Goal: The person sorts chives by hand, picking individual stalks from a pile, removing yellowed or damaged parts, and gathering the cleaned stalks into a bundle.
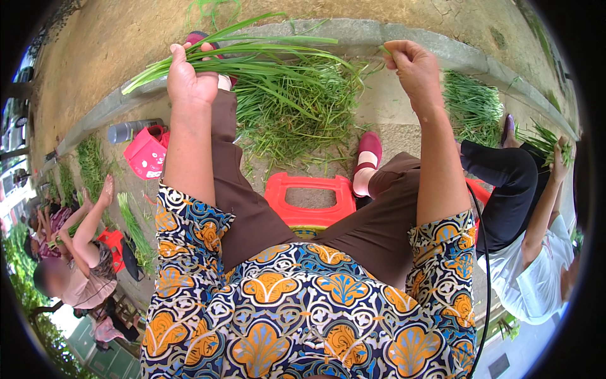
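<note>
My left hand (191, 80) grips a small bunch of garlic chives (265, 57), pale cut ends pointing left and long green leaves fanning out to the right. At the upper right, my right hand (416, 71) pinches a bit of green leaf (384, 49) between thumb and fingertips, apart from the bunch. Below and between the hands, a loose heap of chive leaves (298, 109) lies on the ground, some of it yellowish or brown. The left hand's bunch hangs over the heap's far left part.
A concrete kerb (421, 40) curves beyond the heap. A red plastic stool (307, 177) shows between my legs. To the left are a pink bag (144, 154) and grey bottle (125, 131); to the right, a chive pile (473, 106) and a person (525, 265) holding stalks. Other people sit at left.
</note>
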Demonstrator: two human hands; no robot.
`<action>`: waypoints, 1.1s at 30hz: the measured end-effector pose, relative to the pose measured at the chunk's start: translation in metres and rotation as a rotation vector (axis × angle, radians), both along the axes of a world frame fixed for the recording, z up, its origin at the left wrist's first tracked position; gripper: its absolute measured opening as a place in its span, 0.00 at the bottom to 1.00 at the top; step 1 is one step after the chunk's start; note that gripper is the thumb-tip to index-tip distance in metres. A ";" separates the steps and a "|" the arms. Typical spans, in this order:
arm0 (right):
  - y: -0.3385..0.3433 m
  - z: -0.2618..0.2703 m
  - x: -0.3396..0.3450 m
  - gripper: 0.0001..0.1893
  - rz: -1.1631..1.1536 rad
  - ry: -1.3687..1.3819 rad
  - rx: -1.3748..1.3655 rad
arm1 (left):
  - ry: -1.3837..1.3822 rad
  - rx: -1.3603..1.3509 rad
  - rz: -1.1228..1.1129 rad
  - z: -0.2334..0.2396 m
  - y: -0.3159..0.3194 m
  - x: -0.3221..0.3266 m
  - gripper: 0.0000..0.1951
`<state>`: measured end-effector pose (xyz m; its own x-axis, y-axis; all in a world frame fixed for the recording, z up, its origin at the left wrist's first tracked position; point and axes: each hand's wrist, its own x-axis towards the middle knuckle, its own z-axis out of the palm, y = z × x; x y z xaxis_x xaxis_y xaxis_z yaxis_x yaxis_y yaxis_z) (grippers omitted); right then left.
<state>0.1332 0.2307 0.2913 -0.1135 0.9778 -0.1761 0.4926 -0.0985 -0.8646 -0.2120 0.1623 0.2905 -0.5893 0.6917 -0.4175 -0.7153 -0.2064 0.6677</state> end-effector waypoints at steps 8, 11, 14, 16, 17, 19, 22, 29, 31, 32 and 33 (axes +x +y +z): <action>-0.007 -0.026 -0.003 0.16 0.325 -0.007 -0.057 | -0.051 0.018 -0.005 -0.002 0.001 0.000 0.13; -0.012 -0.028 -0.010 0.14 0.404 0.075 -0.097 | -0.046 -0.009 -0.022 0.001 0.000 0.005 0.13; -0.012 -0.025 -0.012 0.13 0.467 0.041 -0.122 | -0.033 -0.004 -0.031 0.004 -0.002 0.004 0.13; -0.010 -0.026 -0.008 0.12 0.468 0.042 -0.159 | -0.030 -0.004 -0.029 0.006 -0.002 0.007 0.13; -0.010 -0.027 -0.006 0.12 0.458 0.048 -0.166 | -0.028 -0.005 -0.029 0.006 -0.002 0.008 0.13; -0.010 -0.029 -0.005 0.11 0.442 0.062 -0.179 | -0.024 -0.008 -0.027 0.006 -0.002 0.007 0.13; -0.008 -0.031 -0.005 0.10 0.471 -0.018 -0.154 | -0.033 -0.002 -0.023 0.004 -0.001 0.005 0.13; -0.009 -0.025 -0.006 0.09 0.437 -0.147 -0.061 | -0.021 -0.016 -0.015 0.001 -0.001 0.002 0.13; -0.010 -0.020 -0.007 0.10 0.438 -0.222 -0.034 | -0.011 -0.027 -0.027 0.001 -0.001 0.004 0.14; -0.011 -0.017 -0.008 0.10 0.432 -0.257 -0.014 | -0.006 -0.032 -0.032 0.001 -0.001 0.005 0.14; -0.012 -0.014 -0.009 0.10 0.426 -0.292 0.006 | -0.013 -0.025 -0.018 0.002 0.000 0.006 0.14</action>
<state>0.1241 0.2190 0.2777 -0.4488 0.8566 -0.2547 0.7090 0.1679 -0.6849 -0.2055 0.1619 0.2924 -0.5716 0.6912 -0.4422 -0.7271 -0.1770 0.6633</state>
